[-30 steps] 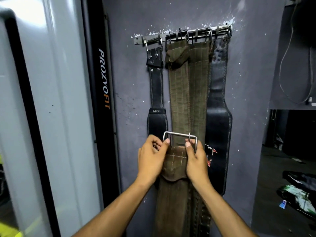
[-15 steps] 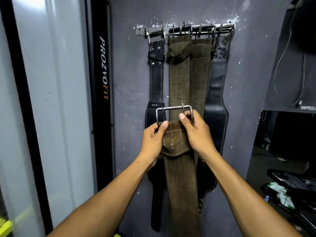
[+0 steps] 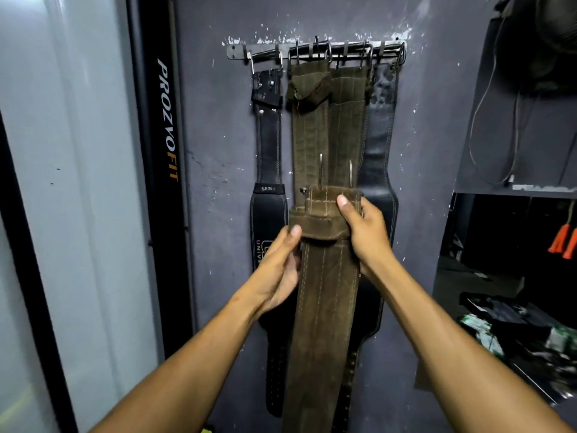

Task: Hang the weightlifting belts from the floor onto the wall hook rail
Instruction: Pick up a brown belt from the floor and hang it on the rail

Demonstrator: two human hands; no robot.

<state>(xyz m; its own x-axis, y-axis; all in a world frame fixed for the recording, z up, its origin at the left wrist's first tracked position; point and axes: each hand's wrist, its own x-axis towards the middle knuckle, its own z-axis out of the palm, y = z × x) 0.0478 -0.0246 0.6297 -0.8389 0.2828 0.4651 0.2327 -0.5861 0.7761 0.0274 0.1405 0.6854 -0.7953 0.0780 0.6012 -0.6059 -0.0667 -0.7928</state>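
I hold a brown suede weightlifting belt (image 3: 324, 292) upright in front of the wall, its buckle end at chest height with two metal prongs sticking up. My right hand (image 3: 362, 232) grips the belt's top right edge. My left hand (image 3: 281, 267) pinches its left edge just below the keeper loop. Above, the metal hook rail (image 3: 315, 53) is fixed to the grey wall. From it hang a narrow black belt (image 3: 268, 145) on the left, two olive-brown belts (image 3: 327, 126) in the middle and a wide black belt (image 3: 379, 151) on the right.
A black upright post marked PROZVOFIT (image 3: 167, 126) stands left of the rail, beside a pale panel (image 3: 71, 182). A cable (image 3: 496, 126) hangs on the wall at right. Bags and clutter (image 3: 515, 329) lie on the floor at lower right.
The metal buckle frame that stood above the belt's end has tipped out of sight, leaving only the prongs. My left hand has slid down to the belt's left edge.
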